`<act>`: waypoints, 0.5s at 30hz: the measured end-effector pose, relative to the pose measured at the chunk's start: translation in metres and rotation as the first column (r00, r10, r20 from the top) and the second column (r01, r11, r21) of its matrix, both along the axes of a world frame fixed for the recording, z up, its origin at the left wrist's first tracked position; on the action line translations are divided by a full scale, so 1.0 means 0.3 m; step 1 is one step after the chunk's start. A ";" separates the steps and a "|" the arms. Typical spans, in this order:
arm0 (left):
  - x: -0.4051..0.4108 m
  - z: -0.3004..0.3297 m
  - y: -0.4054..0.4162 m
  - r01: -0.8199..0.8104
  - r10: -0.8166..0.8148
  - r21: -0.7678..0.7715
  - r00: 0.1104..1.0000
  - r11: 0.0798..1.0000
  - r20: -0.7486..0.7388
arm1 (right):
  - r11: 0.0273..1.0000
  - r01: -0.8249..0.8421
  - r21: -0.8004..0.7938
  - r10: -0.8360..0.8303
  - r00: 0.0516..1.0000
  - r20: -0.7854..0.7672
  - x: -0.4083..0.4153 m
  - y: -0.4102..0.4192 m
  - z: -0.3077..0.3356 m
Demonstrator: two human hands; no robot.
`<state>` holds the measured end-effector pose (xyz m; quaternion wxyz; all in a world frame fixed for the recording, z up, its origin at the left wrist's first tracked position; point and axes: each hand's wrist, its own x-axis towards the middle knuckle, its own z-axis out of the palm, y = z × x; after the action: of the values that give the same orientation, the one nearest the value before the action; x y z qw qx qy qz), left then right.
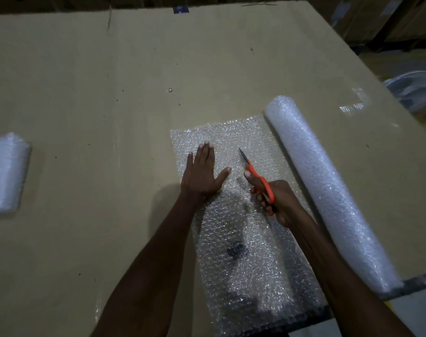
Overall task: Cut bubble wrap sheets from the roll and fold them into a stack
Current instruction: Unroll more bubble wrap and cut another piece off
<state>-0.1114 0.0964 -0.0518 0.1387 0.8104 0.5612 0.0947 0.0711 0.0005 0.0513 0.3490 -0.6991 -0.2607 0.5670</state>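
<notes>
Folded stack (6,172) started at counter's far left; left hand (202,170) flat on unrolled sheet (243,239), right hand (277,200) gripping scissors (256,176), cut unfinished

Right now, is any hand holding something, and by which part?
The right hand grips the scissors by the orange handles. The left hand holds nothing.

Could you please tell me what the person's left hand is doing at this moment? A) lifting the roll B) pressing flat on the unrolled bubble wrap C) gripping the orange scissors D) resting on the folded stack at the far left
B: the left hand lies with straight, spread fingers flat on the unrolled bubble wrap sheet, while the right hand grips the orange scissors beside it.
</notes>
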 end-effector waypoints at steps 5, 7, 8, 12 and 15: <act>-0.004 0.003 -0.004 -0.002 0.002 0.000 1.000 1.000 -0.002 | 1.000 0.012 0.009 -0.012 1.000 -0.003 0.008 -0.006 -0.014; -0.003 0.001 -0.004 -0.004 0.004 0.000 1.000 1.000 0.001 | 1.000 0.006 0.012 -0.006 1.000 -0.019 0.005 -0.002 -0.015; -0.003 0.000 -0.004 -0.004 0.004 0.000 1.000 1.000 0.003 | 1.000 0.003 0.019 -0.003 1.000 -0.030 0.001 0.005 -0.012; -0.004 0.001 -0.003 -0.005 0.005 -0.001 1.000 1.000 0.007 | 0.999 0.015 0.040 -0.014 1.000 -0.028 -0.005 0.027 -0.006; -0.003 -0.001 -0.004 -0.010 0.010 -0.005 1.000 1.000 0.002 | 0.999 0.016 0.045 -0.016 1.000 -0.001 0.002 0.022 -0.014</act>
<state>-0.1124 0.0950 -0.0522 0.1408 0.8072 0.5653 0.0949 0.0717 0.0072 0.0472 0.3692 -0.6932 -0.2675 0.5583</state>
